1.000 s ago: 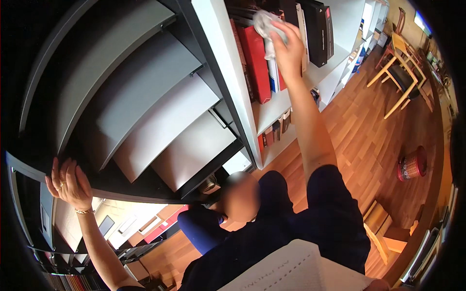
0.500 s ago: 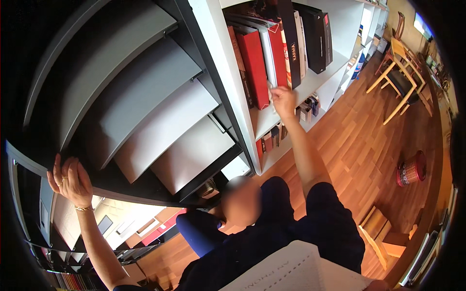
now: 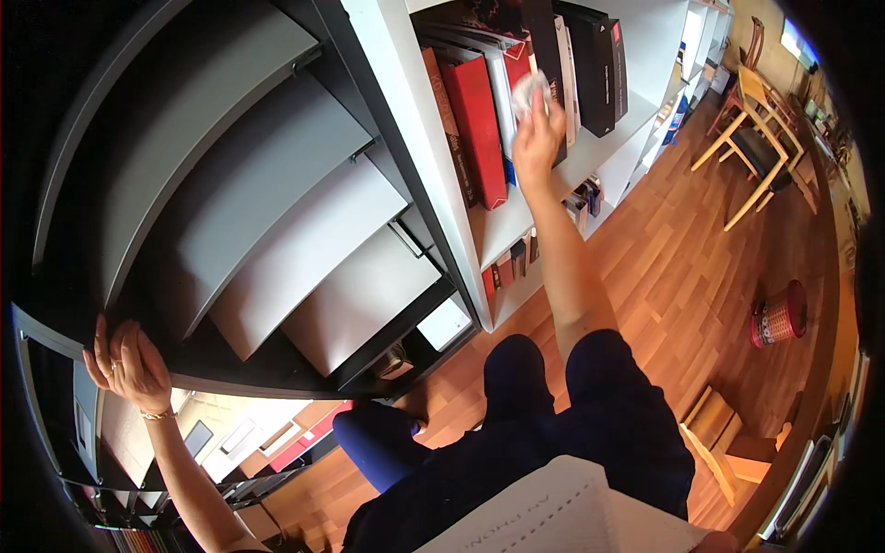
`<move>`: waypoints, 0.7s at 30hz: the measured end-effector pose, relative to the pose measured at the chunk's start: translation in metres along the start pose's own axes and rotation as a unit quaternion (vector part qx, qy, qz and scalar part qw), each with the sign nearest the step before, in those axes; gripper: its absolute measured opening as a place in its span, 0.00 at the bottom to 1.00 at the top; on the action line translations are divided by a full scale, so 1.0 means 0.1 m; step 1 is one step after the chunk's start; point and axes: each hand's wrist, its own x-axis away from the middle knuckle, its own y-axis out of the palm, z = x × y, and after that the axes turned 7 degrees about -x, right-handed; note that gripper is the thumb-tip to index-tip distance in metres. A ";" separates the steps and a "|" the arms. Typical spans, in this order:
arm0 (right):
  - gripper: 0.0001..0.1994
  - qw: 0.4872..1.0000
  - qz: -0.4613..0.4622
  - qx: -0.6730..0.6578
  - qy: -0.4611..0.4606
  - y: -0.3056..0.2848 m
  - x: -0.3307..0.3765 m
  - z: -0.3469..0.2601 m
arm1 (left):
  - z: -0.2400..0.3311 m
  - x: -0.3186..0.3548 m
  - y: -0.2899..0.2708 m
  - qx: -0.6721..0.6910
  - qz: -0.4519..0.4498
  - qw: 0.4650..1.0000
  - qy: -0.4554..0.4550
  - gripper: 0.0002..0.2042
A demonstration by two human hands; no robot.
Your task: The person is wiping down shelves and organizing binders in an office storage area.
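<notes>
In my right hand (image 3: 538,143) is a white crumpled cloth (image 3: 530,95). The hand is raised with the cloth at the front of a row of upright books, close to a red binder (image 3: 477,129), a white-and-red volume and a tall dark book (image 3: 546,55). My left hand (image 3: 131,364), with a ring and a bracelet, lies with its fingers apart on the dark curved edge of a black rack (image 3: 304,385). Grey slanted boards (image 3: 249,157) fill that rack. Whether the left fingertips grip the edge is hard to see.
The white bookcase (image 3: 498,226) runs away to the right, with more books on a lower shelf. A wooden chair (image 3: 758,147), a red basket-like bin (image 3: 779,315) and a low wooden stool (image 3: 714,442) stand on the wooden floor (image 3: 654,267). A whitish sheet (image 3: 553,511) covers the bottom middle.
My right hand has risen from the shelf's front edge to the book spines, and the white cloth now shows above its fingers. The left hand keeps its place on the rack's edge.
</notes>
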 end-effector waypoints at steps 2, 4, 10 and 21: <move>0.21 0.997 -0.031 0.029 0.060 -0.22 0.44 0.29 | 0.00 0.05 0.08 -0.009 0.001 1.000 0.002 0.08; 0.21 0.994 -0.041 0.031 0.099 -0.35 0.82 0.61 | 0.05 -0.01 0.07 -0.005 0.008 1.000 0.001 0.08; 0.22 0.999 -0.028 -0.007 0.040 -0.40 0.14 0.50 | 0.03 -0.04 -0.05 -0.020 -0.014 1.000 -0.005 0.07; 0.32 0.997 -0.016 0.055 -0.050 0.25 -1.08 -0.02 | 0.03 -0.03 0.01 -0.009 0.010 1.000 0.003 0.07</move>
